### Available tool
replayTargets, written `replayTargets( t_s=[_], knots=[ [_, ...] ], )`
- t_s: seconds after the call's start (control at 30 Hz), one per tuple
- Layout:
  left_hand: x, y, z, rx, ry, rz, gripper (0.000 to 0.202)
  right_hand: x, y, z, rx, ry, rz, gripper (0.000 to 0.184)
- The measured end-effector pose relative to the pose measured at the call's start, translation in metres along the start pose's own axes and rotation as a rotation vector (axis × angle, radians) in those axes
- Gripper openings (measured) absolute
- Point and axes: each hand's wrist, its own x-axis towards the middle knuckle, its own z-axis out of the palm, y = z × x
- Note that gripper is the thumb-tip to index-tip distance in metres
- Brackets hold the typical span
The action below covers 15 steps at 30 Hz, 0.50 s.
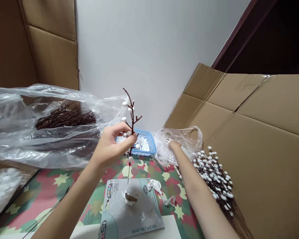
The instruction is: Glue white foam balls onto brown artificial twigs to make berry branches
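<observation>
My left hand (113, 141) pinches a brown artificial twig (132, 114) upright between thumb and fingers. White oval berries sit on some of its side shoots, and other shoots are bare. Its thin stem runs down towards a grey card (139, 219), where a brownish lump (131, 198) lies in a white smear. My right hand (173, 144) reaches into a clear plastic bag (193, 134) of small white pieces; its fingers are hidden there. Behind my left hand stands a blue basket (151, 146) holding white berries.
Finished-looking white-berried stems (216, 179) lie in a bunch at the right. Bare brown twigs (67, 118) fill a large clear plastic bag (40, 159) at the left. Crumpled white material (159, 189) lies by the card. Cardboard sheets (264, 132) stand at both sides of the patterned tablecloth (61, 178).
</observation>
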Motion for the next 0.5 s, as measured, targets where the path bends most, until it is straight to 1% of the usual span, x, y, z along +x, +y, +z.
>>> replayTargets(
  t_s=[0.03,0.1,0.2,0.3,0.5],
  knots=[
    [0.0,0.0,0.0,-0.025,-0.017,-0.012,0.013,0.002,0.005,0.004,-0.038,-0.048,0.055,0.036],
    [0.0,-0.001,0.0,-0.084,-0.057,-0.038,0.012,0.006,0.014,0.01,-0.19,-0.181,0.199,0.036],
    [0.001,-0.002,-0.001,-0.161,-0.098,-0.068,0.012,0.013,0.024,0.019,-0.346,-0.292,0.292,0.035],
    [0.002,-0.001,-0.001,-0.196,-0.115,-0.089,0.014,0.015,0.031,0.026,-0.449,-0.329,0.296,0.035],
    [0.003,0.003,-0.002,-0.235,-0.094,-0.123,0.015,0.018,0.043,0.037,-0.559,-0.3,0.231,0.035]
  ],
)
